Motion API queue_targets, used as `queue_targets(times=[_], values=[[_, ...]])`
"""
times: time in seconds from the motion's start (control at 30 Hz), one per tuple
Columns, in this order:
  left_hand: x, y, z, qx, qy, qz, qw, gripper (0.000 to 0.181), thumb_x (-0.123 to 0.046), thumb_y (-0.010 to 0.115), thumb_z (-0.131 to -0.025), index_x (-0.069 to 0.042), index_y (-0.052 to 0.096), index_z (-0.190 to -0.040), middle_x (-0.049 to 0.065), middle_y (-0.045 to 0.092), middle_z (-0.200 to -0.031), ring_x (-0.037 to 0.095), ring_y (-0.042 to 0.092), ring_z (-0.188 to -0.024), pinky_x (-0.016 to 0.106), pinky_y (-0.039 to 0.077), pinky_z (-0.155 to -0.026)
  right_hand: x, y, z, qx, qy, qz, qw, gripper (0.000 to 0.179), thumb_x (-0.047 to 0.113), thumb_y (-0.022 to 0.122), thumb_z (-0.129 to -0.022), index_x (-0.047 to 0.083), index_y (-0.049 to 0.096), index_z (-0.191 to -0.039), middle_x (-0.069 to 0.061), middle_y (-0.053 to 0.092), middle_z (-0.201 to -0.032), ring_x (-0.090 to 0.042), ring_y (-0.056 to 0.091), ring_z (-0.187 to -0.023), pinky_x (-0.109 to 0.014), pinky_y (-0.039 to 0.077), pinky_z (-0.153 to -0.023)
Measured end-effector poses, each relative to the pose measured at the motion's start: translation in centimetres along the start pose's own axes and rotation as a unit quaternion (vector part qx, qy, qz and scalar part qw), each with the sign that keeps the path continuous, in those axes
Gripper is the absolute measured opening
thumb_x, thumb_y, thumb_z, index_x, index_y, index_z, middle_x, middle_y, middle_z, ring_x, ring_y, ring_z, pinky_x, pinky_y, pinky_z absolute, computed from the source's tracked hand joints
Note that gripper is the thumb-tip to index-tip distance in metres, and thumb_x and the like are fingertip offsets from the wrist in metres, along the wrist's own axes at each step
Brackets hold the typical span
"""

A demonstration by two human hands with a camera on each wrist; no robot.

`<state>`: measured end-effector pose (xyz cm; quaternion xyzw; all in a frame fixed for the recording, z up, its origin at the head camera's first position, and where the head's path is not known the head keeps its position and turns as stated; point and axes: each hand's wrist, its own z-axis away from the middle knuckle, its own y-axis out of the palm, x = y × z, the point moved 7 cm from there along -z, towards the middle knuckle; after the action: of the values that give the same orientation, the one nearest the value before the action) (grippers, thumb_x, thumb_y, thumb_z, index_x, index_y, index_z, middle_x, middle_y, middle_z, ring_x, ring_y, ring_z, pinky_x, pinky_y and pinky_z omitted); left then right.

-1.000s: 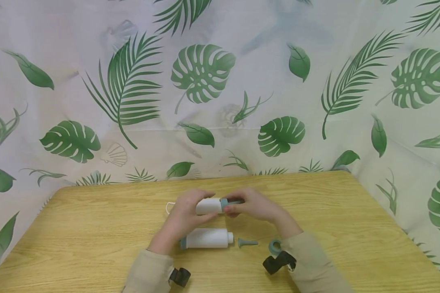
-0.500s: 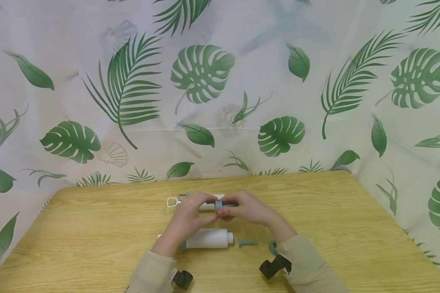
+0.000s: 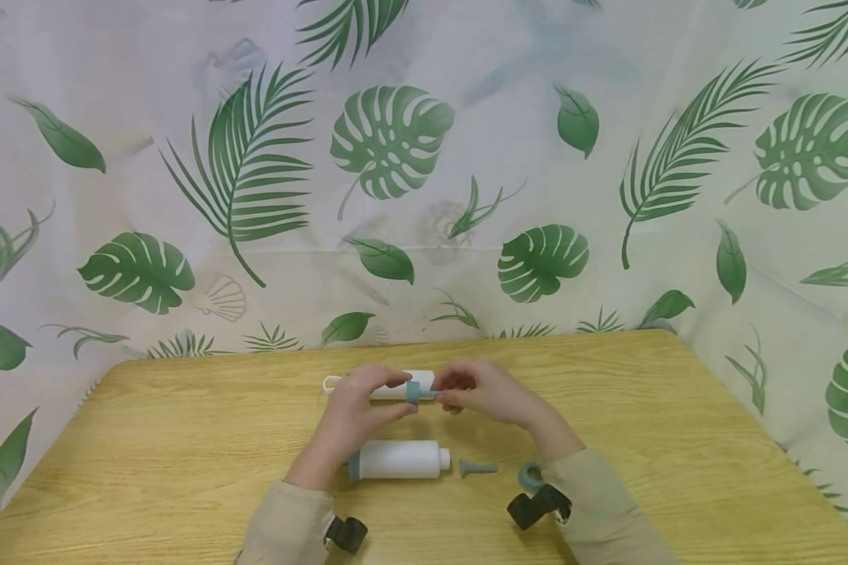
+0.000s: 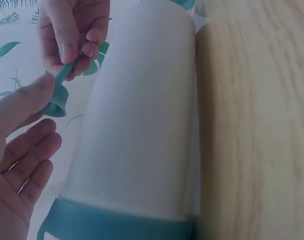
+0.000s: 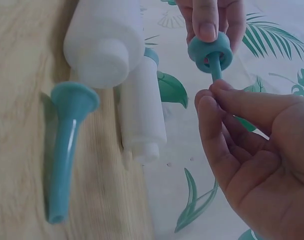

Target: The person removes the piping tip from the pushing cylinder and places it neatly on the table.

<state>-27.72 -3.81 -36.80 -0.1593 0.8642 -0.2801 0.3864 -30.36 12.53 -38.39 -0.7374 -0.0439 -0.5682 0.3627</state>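
My left hand (image 3: 353, 400) pinches a teal ring-shaped cap (image 3: 413, 392) between thumb and fingers. From the cap juts the thin stem of a teal nozzle (image 5: 215, 67), which my right hand (image 3: 484, 392) pinches between thumb and fingertips. Behind the hands lies a white hand pump (image 3: 389, 390) with a white loop handle, partly hidden by my left hand. Nearer to me lies a larger white hand pump (image 3: 399, 460) with a teal end band, its short neck pointing right.
Right of the nearer pump lies a loose flared teal nozzle (image 3: 479, 468). A second teal ring cap (image 3: 530, 476) lies close to my right sleeve. All this is on a wooden table (image 3: 205, 439), with a leaf-patterned sheet (image 3: 424, 306) behind it.
The cap and nozzle, earlier at the far pump's end, now stand apart from it and slightly left. My left hand no longer grips that pump, which lies a little farther back.
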Motion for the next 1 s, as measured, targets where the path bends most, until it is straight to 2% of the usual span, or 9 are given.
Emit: queue_targets(times=[0.13,0.33,0.43,0.6,0.73,0.87,1.0], values=[[0.0,0.4,0.0,0.009,-0.003,0.0,1.0,0.035,-0.02,0.084,-0.071,-0.009,0.072,-0.102,-0.002,0.068,-0.097,0.015,0.062,-0.091,0.033,0.052,-0.08,0.2,0.2,0.0,-0.001,-0.012,-0.004,0.9999,0.013,0.004,0.064,-0.09,-0.005,0.064,-0.1,-0.011,0.066,-0.086,-0.018,0.063,-0.075,-0.032,0.056,-0.068],[-0.2,0.6,0.0,0.009,0.006,0.01,0.9999,0.034,-0.016,0.084,-0.07,-0.006,0.073,-0.101,-0.001,0.065,-0.087,0.013,0.06,-0.08,0.035,0.054,-0.075,0.4,0.5,-0.2,0.001,-0.021,-0.015,0.9997,0.01,0.002,0.065,-0.089,-0.003,0.065,-0.098,-0.011,0.066,-0.086,-0.019,0.063,-0.075,-0.031,0.056,-0.067],[-0.4,0.6,0.0,0.008,0.013,0.011,0.9998,0.034,-0.014,0.085,-0.068,-0.005,0.073,-0.099,-0.001,0.064,-0.083,0.012,0.06,-0.077,0.034,0.055,-0.074,0.5,0.6,-0.2,-0.004,-0.02,-0.003,0.9998,0.016,0.004,0.066,-0.089,-0.002,0.064,-0.104,-0.008,0.066,-0.085,-0.018,0.064,-0.073,-0.034,0.056,-0.067],[-0.5,0.7,0.0,0.008,0.023,0.02,0.9995,0.034,-0.012,0.084,-0.069,-0.005,0.074,-0.1,0.0,0.067,-0.085,0.012,0.061,-0.077,0.03,0.055,-0.073,0.8,1.2,-0.3,0.003,-0.03,0.023,0.9993,0.031,0.014,0.069,-0.088,0.001,0.063,-0.116,-0.003,0.067,-0.082,-0.02,0.064,-0.068,-0.046,0.056,-0.065],[-0.5,0.9,0.0,0.01,0.031,0.022,0.9992,0.035,-0.012,0.084,-0.07,-0.006,0.073,-0.102,0.001,0.069,-0.088,0.013,0.063,-0.078,0.031,0.055,-0.074,0.7,1.4,-0.4,0.003,-0.027,0.024,0.9993,0.031,0.015,0.07,-0.087,0.0,0.064,-0.114,-0.003,0.066,-0.082,-0.022,0.064,-0.067,-0.049,0.055,-0.064],[-0.1,0.8,0.2,0.011,0.017,0.026,0.9994,0.031,-0.01,0.083,-0.071,-0.006,0.073,-0.101,0.002,0.07,-0.091,0.015,0.064,-0.082,0.034,0.055,-0.076,0.5,1.0,-0.3,-0.014,-0.015,0.021,0.9996,0.029,0.013,0.071,-0.086,-0.001,0.064,-0.111,-0.006,0.066,-0.085,-0.022,0.064,-0.07,-0.048,0.055,-0.066],[0.0,0.7,0.2,0.015,0.008,0.032,0.9994,0.023,-0.007,0.08,-0.075,-0.005,0.073,-0.097,0.004,0.071,-0.092,0.017,0.065,-0.084,0.037,0.056,-0.075,0.5,0.6,-0.3,-0.014,-0.009,0.025,0.9996,0.03,0.014,0.071,-0.086,0.0,0.064,-0.112,-0.007,0.067,-0.089,-0.027,0.065,-0.075,-0.049,0.055,-0.068]])
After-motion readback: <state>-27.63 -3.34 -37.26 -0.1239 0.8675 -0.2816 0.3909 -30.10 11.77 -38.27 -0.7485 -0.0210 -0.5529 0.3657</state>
